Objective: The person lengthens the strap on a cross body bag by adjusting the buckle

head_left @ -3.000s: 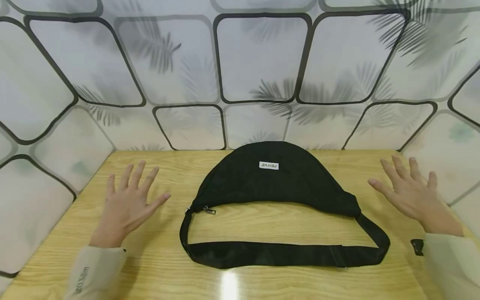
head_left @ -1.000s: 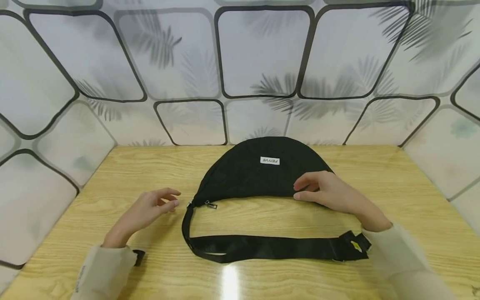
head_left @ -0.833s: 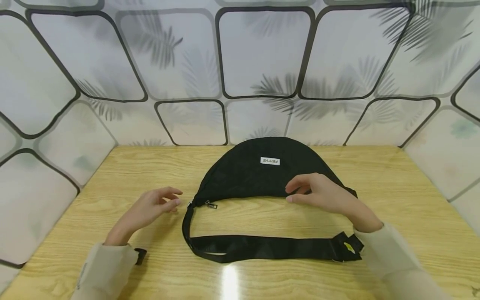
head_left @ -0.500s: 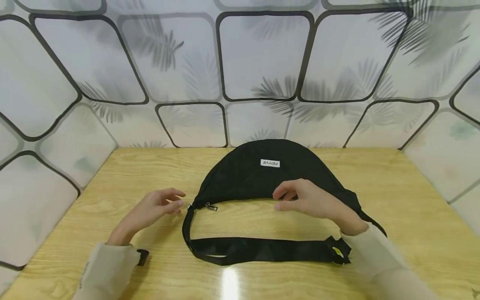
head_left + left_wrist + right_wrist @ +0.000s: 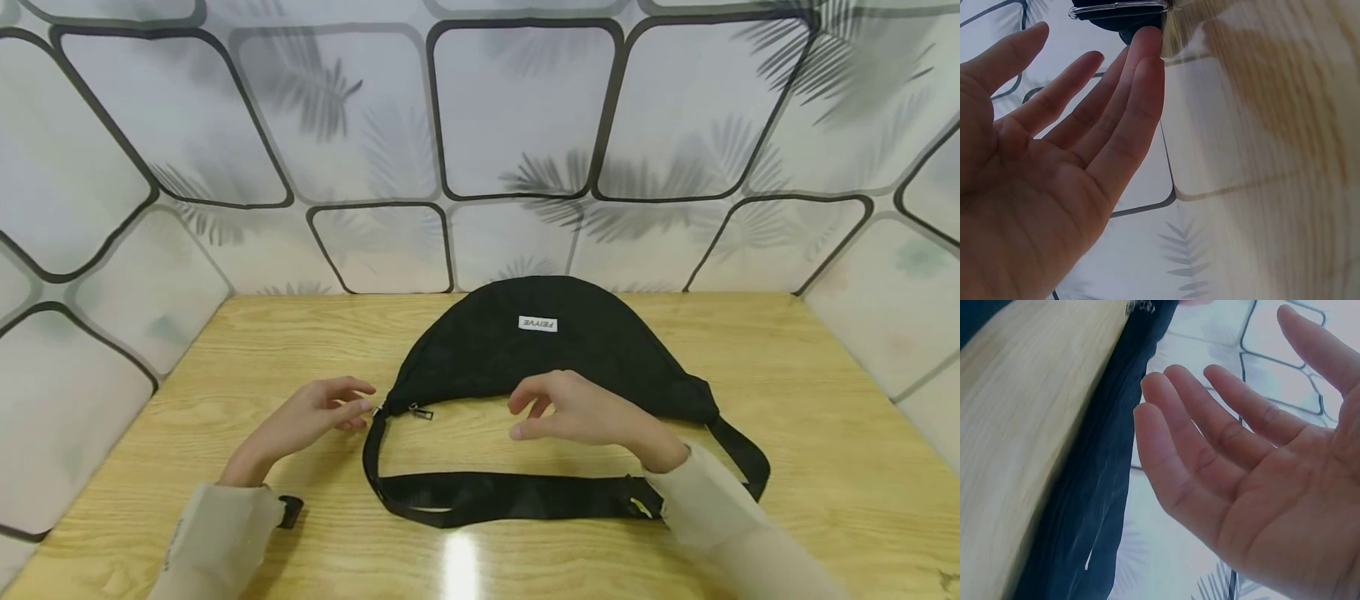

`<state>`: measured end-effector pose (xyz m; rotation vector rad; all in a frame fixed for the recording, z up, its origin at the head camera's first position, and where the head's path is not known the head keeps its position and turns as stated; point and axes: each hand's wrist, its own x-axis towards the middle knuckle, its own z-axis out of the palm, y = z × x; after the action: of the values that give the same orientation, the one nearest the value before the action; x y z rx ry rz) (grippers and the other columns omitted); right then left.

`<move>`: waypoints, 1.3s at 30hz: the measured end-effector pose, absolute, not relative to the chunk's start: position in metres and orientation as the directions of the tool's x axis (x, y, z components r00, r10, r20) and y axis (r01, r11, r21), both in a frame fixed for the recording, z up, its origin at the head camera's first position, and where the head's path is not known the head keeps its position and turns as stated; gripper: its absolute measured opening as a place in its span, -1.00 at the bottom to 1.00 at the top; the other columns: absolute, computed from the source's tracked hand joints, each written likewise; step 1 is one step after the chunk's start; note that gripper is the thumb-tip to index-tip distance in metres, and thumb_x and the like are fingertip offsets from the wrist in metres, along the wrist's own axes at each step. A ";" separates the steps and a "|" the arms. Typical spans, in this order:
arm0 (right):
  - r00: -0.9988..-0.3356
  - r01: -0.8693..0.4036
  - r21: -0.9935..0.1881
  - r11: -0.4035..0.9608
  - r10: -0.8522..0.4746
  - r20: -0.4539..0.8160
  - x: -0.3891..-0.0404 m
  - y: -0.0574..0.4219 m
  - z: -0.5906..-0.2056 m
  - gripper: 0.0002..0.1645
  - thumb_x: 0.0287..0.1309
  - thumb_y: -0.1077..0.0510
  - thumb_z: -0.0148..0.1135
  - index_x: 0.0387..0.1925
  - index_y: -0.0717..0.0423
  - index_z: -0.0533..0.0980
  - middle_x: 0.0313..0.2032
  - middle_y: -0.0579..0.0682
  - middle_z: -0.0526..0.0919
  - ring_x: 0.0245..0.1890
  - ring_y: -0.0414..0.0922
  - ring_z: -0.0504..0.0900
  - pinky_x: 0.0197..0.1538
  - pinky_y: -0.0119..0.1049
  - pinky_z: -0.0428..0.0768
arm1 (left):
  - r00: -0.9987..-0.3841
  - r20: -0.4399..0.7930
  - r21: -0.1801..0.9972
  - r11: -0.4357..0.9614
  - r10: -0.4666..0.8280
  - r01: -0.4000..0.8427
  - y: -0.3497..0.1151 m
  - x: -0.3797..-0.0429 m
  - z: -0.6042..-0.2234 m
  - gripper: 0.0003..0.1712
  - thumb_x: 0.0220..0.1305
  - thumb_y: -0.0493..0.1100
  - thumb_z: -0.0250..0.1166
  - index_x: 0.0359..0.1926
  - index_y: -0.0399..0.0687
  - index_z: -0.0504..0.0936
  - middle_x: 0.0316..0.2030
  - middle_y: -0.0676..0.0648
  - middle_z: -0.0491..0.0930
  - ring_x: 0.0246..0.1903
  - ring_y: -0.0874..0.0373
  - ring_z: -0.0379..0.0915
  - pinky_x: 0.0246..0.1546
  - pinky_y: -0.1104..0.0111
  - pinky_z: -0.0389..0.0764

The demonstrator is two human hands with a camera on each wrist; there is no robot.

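Note:
A black waist bag [image 5: 487, 350] with a small white label lies on the wooden table, curved edge toward the back wall. Its strap [image 5: 517, 497] loops along the near side. My left hand [image 5: 311, 421] hovers at the bag's left end, fingertips near the strap joint and the metal zip pull [image 5: 422, 412]. My right hand [image 5: 573, 410] is over the bag's lower edge, right of centre, fingers bent loosely with nothing between them. In the right wrist view the fingers [image 5: 1166, 450] reach near the dark bag [image 5: 1097, 469]. The left wrist view shows relaxed fingers [image 5: 1129, 131] below a metal piece [image 5: 1119, 9].
The wooden table [image 5: 825, 400] meets a patterned cloth wall [image 5: 525, 117] at the back and sides. Small black devices [image 5: 290, 511] sit at the wrists, the right one with a yellow mark. A bright reflection lies on the tabletop at the front.
From spread out beside the bag, both hands have come inward. Over the last second my right hand slid left along the bag, and my left edged slightly right. The bag has stayed in place.

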<state>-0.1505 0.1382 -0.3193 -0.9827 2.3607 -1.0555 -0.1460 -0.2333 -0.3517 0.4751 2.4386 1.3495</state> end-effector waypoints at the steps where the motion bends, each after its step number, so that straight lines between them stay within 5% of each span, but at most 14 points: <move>1: -0.679 -0.449 -0.760 0.470 -0.732 -0.051 -0.151 0.136 -0.320 -0.56 0.29 0.08 0.36 0.00 0.38 0.59 -0.07 0.17 0.68 -0.17 -0.12 0.69 -0.09 -0.27 0.62 | -0.895 -0.112 0.856 0.500 0.432 0.134 -0.233 -0.146 -0.352 -0.53 0.54 -0.20 0.16 0.23 -0.55 0.44 -0.06 -0.29 0.65 -0.21 0.00 0.67 -0.24 0.26 0.67; 18: -0.577 -0.457 -0.781 0.425 -0.810 -0.103 -0.146 0.100 -0.327 -0.51 0.26 0.12 0.39 0.07 0.42 0.54 0.00 0.18 0.65 -0.10 -0.06 0.68 0.00 -0.31 0.60 | -0.867 -0.191 0.873 0.483 0.460 0.064 -0.237 -0.149 -0.355 -0.45 0.56 -0.11 0.14 0.31 -0.51 0.39 -0.04 -0.24 0.65 -0.11 -0.02 0.63 -0.13 0.25 0.64; 27: -0.584 -0.429 -0.768 0.475 -0.795 -0.166 -0.143 0.084 -0.326 -0.48 0.23 0.10 0.43 0.10 0.36 0.55 0.01 0.15 0.65 -0.05 0.02 0.66 0.01 -0.29 0.57 | -0.843 -0.228 0.884 0.466 0.487 0.030 -0.236 -0.153 -0.355 -0.42 0.56 -0.12 0.14 0.35 -0.50 0.33 0.00 -0.26 0.62 -0.08 -0.01 0.61 -0.10 0.21 0.63; 39: -0.523 -0.430 -0.759 0.490 -0.820 -0.233 -0.139 0.060 -0.333 -0.47 0.18 0.11 0.48 0.12 0.25 0.56 0.03 0.05 0.66 -0.03 -0.09 0.65 0.04 -0.34 0.54 | -0.836 -0.252 0.863 0.504 0.488 0.035 -0.233 -0.155 -0.357 -0.38 0.51 -0.07 0.22 0.38 -0.41 0.34 0.16 -0.38 0.52 -0.13 0.02 0.56 -0.12 0.19 0.57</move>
<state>-0.1391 0.0597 -0.3329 -1.0250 2.1497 -0.8653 -0.1549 -0.2333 -0.3567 0.4292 2.2807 1.2938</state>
